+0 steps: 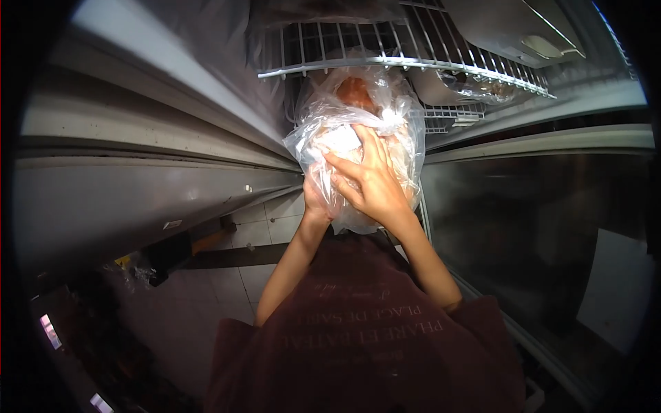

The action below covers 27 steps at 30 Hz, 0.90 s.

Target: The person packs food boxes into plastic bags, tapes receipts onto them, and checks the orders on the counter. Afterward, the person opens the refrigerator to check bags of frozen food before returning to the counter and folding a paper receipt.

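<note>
A large clear plastic bag (pixel 413 158) with pale and orange-brown food inside is held in front of my chest, just below a wire shelf. My left hand (pixel 318 193) supports the bag at its lower left; its fingers are partly hidden behind the plastic. On the near face of the bag lies my right hand (pixel 375 182), thumb and fingers against the crinkled film. A bright white patch shows beside its fingertips. An orange-brown piece (pixel 354 91) shows through the top of the bag. The food's exact kind is unclear.
The wire shelf (pixel 406 62) of a fridge-like cabinet overhangs the bag. A metal tray (pixel 516 31) sits on it at right. Another wrapped item (pixel 478 88) is below. A grey door edge (pixel 158 193) stands left, a dark glass panel (pixel 523 213) right. Tiles (pixel 272 213) cover the floor.
</note>
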### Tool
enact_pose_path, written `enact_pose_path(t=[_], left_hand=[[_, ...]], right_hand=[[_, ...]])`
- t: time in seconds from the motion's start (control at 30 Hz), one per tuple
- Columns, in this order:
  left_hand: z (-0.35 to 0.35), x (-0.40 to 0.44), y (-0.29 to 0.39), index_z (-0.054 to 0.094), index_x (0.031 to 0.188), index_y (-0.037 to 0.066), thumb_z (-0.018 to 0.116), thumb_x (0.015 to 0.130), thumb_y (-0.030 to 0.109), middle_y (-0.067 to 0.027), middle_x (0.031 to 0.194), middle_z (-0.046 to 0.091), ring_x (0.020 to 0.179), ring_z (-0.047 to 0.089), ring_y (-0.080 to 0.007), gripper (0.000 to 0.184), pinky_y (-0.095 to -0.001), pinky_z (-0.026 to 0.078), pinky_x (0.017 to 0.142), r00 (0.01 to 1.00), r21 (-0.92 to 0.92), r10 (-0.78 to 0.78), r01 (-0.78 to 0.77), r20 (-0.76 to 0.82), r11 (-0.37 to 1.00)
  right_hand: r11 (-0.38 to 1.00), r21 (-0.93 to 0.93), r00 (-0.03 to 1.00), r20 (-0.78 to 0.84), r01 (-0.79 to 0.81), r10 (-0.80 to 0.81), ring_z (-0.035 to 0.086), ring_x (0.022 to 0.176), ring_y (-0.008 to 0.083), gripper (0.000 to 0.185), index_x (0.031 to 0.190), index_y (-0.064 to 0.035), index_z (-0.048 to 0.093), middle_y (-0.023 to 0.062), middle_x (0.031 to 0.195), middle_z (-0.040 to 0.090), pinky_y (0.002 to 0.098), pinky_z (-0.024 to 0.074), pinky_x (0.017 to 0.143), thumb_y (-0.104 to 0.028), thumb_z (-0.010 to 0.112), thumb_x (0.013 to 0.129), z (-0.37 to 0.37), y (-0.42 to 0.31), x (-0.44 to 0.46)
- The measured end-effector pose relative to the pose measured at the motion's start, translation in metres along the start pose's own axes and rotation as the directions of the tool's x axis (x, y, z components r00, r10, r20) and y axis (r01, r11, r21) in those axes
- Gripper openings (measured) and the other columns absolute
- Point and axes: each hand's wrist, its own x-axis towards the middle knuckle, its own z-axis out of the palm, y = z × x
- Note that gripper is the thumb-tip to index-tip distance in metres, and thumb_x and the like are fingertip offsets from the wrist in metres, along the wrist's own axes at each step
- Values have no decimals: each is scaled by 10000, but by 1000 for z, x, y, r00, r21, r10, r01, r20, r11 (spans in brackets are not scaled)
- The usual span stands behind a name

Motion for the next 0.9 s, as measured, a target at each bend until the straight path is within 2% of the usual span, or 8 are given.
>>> enact_pose_path(t=[0.17,0.27,0.4,0.43,0.53,0.73,0.83,0.9], left_hand=[[20,1,5,326,1250,30,282,892,431,-138,1200,437,1092,450,-247,539,-372,370,928,988,112,111,-99,-108,989],[30,-3,18,305,1263,24,286,889,469,-141,1220,419,1105,440,-241,581,-374,359,941,974,-29,59,-54,217,998],[41,-2,21,328,1248,25,290,890,473,-135,1180,452,1055,475,-220,575,-345,396,893,998,259,-37,51,-57,965],[35,3,19,355,1232,32,285,899,437,-128,1141,483,1017,501,-205,529,-320,417,861,999,233,-9,21,-52,972],[36,2,24,314,1271,35,206,918,364,-131,1239,417,1120,425,-210,494,-331,333,957,994,130,-100,104,-42,986],[43,4,22,373,1223,45,241,914,394,-99,1144,488,1007,510,-186,484,-315,417,871,996,219,9,10,-87,976],[44,2,21,364,1231,39,236,909,407,-118,1173,472,1023,505,-199,505,-323,409,887,997,305,50,-33,-51,952],[44,4,22,359,1234,36,232,905,416,-130,1186,464,1035,499,-213,519,-327,407,894,998,127,-49,55,-45,990]], right_hand=[[999,-35,999,-21,-38,37,292,1156,414,306,1024,-133,607,282,1267,274,474,239,957,-218,575,733,8,-8,1],[997,-53,999,-9,-50,50,305,1135,418,306,1015,-125,611,287,1266,267,478,254,935,-203,573,722,6,-16,6],[992,-117,997,48,-48,54,314,1117,419,300,999,-111,613,294,1254,272,477,253,921,-188,570,713,1,-20,15],[989,-139,997,61,-43,52,315,1114,419,296,994,-107,614,298,1249,274,478,250,920,-185,570,712,1,-21,16],[990,-143,998,59,-19,28,326,1098,415,290,983,-102,616,308,1238,277,480,239,921,-186,573,709,4,-20,19],[996,-87,998,61,4,1,310,1120,421,298,1001,-109,610,313,1234,280,494,220,925,-195,576,718,7,-14,17],[997,-82,1000,24,11,-9,336,1118,409,271,977,-104,622,298,1225,316,464,256,926,-170,589,716,6,-13,14],[995,69,997,5,78,-78,375,1094,395,247,952,-90,631,275,1216,350,429,300,912,-132,594,712,-1,-5,11]])
